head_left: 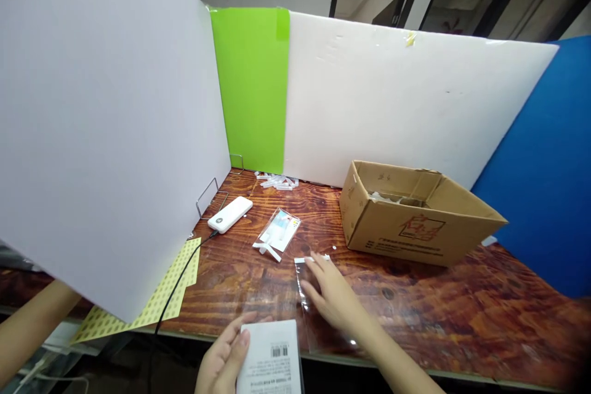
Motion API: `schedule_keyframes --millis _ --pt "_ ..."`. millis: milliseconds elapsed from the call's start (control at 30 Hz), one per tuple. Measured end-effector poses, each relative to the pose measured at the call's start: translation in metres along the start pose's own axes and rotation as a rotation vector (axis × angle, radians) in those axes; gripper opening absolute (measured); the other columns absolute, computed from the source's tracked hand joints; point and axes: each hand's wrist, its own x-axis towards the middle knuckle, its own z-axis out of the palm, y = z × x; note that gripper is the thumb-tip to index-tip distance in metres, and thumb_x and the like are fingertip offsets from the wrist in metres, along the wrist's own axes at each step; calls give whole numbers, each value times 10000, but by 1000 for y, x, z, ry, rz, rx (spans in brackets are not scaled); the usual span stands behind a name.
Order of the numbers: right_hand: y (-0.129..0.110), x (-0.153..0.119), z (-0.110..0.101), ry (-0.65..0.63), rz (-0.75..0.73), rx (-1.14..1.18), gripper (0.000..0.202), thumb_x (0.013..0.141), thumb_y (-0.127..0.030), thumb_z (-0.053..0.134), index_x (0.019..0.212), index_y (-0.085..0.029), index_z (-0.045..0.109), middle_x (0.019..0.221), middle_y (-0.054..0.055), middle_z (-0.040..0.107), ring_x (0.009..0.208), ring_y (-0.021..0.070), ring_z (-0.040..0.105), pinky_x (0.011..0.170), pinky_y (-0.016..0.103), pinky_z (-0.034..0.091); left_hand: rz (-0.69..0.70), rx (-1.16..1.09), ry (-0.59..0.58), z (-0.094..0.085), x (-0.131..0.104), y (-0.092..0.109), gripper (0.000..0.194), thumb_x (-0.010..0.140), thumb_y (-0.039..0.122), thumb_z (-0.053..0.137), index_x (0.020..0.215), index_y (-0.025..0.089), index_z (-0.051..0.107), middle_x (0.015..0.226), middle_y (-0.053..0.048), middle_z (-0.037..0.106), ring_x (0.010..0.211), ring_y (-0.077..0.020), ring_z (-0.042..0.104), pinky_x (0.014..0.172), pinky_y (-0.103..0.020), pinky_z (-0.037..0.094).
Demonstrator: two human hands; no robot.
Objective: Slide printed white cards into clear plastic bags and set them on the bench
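My left hand [225, 354] grips a flat white packet with a printed barcode [271, 357] at the table's front edge, thumb on its face. Its lower end runs out of the frame. On the table, my right hand [329, 290] lies over a clear plastic bag [318, 329], fingers stretched out and touching its upper part. The bag has a white strip along its top edge. Beyond the hands lies a small clear pouch [280, 231] with a printed card inside. White strips [266, 250] rest across its near end.
An open cardboard box [406, 240] stands at right. A white power bank [229, 214] with a black cable [178, 283] sits left, by yellow sticker sheets [161, 295]. Small white pieces [278, 182] lie at the back. Another person's arm [37, 326] shows behind the left white panel [111, 123].
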Motion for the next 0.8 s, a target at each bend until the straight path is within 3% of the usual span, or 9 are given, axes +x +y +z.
schedule_keyframes --millis 100,267,333,400,500,567,633,733,800 --pt "16 -29 8 18 70 109 552 805 -420 502 1292 -164 455 1432 144 305 1333 295 226 1084 465 168 -12 12 4 1 -4 4 537 583 337 770 1043 151 564 788 -92 730 688 -274 680 552 -321 535" --pt "30 7 -10 216 168 356 650 776 -475 525 1253 -36 477 1422 224 274 1351 329 126 1093 490 37 84 60 -74 12 -7 1 511 654 319 725 1093 153 524 731 -54 713 707 -237 677 571 -282 524" --pt "15 14 -20 274 166 437 616 847 -489 395 1293 -66 423 1429 199 281 1352 293 155 1090 485 86 134 68 -97 17 -11 0 453 681 323 702 1064 144 537 766 -65 710 725 -231 675 588 -280 522" --pt "-11 2 -26 270 124 546 546 886 -494 300 1261 -132 462 1337 163 448 1266 259 369 1037 448 274 165 56 -107 20 -17 1 405 707 322 679 1045 144 544 810 -74 708 732 -224 672 609 -285 520" --pt "-53 -41 -27 30 27 930 438 842 -493 452 1119 -176 575 1050 105 658 972 227 613 821 360 479 181 40 -146 22 -28 1 375 739 314 649 1059 150 542 858 -83 702 746 -215 667 624 -286 514" --pt "-74 -65 -25 -72 60 1223 333 786 -433 581 979 -167 632 879 71 691 822 203 646 734 323 498 173 55 -172 23 -36 0 379 750 312 638 1080 153 538 854 -84 701 739 -212 665 606 -276 505" --pt "-82 -79 -25 -70 159 1376 242 752 -388 634 811 -153 645 736 44 677 708 183 641 681 316 501 170 106 -185 23 -42 -3 369 761 320 627 1078 152 540 834 -82 703 709 -202 662 584 -265 496" --pt "-59 -97 -25 46 237 1233 268 774 -416 586 771 -155 643 745 65 670 749 215 635 717 378 502 158 193 -199 19 -48 -9 352 775 337 608 1066 151 542 797 -74 707 659 -187 656 575 -263 492" --pt "-25 -116 -24 376 314 874 344 783 -465 535 869 -152 648 908 115 665 924 265 599 864 459 437 128 217 -197 12 -48 -15 362 773 345 608 1071 151 537 790 -73 711 660 -192 659 584 -272 499"
